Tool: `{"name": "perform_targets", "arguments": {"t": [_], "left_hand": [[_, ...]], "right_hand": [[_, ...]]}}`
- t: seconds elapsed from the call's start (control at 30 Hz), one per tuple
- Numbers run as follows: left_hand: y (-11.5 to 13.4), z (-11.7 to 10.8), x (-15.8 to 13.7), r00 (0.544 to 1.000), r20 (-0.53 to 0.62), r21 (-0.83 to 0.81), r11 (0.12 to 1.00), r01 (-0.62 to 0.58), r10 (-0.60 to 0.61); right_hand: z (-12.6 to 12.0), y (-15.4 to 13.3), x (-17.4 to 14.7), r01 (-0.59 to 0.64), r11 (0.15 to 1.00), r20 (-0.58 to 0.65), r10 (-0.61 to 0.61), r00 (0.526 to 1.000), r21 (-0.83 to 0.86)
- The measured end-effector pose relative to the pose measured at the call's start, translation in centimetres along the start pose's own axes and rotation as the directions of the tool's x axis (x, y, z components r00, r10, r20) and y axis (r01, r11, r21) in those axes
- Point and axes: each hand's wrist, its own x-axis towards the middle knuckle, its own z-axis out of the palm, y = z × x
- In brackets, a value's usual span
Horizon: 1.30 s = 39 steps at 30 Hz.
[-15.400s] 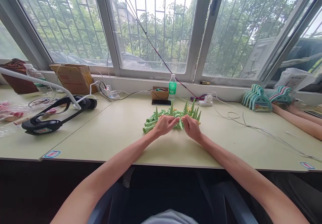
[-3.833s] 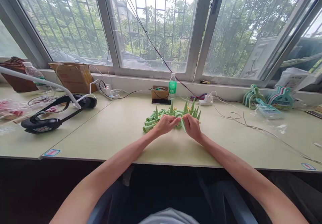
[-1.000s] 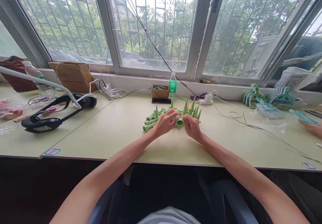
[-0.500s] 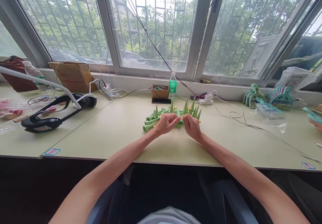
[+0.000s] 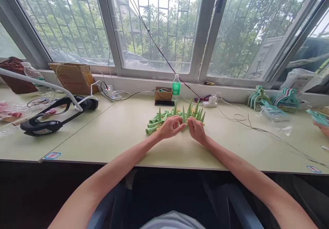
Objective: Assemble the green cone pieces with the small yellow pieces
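Observation:
My left hand [image 5: 171,127] is at the front of a pile of green plastic parts, its thumb and fingers closed about the lower part of a pointed green cone [image 5: 183,115]. Close beside it, my right hand [image 5: 196,129] is curled in a pinch, and what lies between its fingertips is too small to make out. Green tubes [image 5: 152,129] lie to the left of my left hand. More pointed green cones [image 5: 199,113] stand behind my right hand, with small yellow pieces among them. My hands partly cover the pile.
Behind the pile are a black phone [image 5: 165,103], a small cardboard box [image 5: 163,94] and a green-labelled bottle [image 5: 176,86]. A black headset [image 5: 46,125] lies at left. Cables [image 5: 253,126] cross the right side, near packaged pastel items [image 5: 285,100]. Another person's hand [image 5: 321,128] shows at far right.
My left thumb has dropped away from my right fingertips, so a small gap shows between my hands. The cone at my left fingers has shifted slightly right. My right hand is almost still.

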Motion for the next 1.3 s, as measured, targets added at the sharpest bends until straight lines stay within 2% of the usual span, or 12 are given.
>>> {"name": "perform_targets", "arguments": {"t": [0.33,0.6,0.7,0.9,1.13,1.3], "left_hand": [[-0.9,0.1,-0.2,0.982,0.0,0.104,0.977,-0.186,0.187],[-1.6,0.0,-0.1,0.948,-0.055,0.331,0.901,-0.279,0.314],[-1.6,0.1,-0.1,0.938,-0.073,0.361,0.886,-0.292,0.339],[-1.4,0.5,-0.1,0.959,-0.144,0.283,0.939,-0.196,0.244],[-1.5,0.7,0.0,0.975,-0.221,0.127,0.99,0.058,-0.029],[-1.0,0.7,0.1,0.965,-0.212,-0.013,0.988,0.154,-0.153]], "right_hand": [[-0.2,-0.1,0.1,-0.05,0.999,0.031,0.05,0.998,0.01],[-0.1,-0.1,0.1,-0.065,0.998,0.034,0.065,0.997,-0.002],[0.0,-0.2,0.2,-0.064,0.998,0.021,0.064,0.998,0.006],[0.3,-0.2,0.3,-0.103,0.995,-0.02,0.103,0.995,-0.003],[0.2,-0.4,0.4,-0.12,0.993,-0.048,0.119,0.992,-0.017],[0.2,-0.4,0.4,-0.128,0.992,-0.069,0.126,0.99,-0.025]]}}
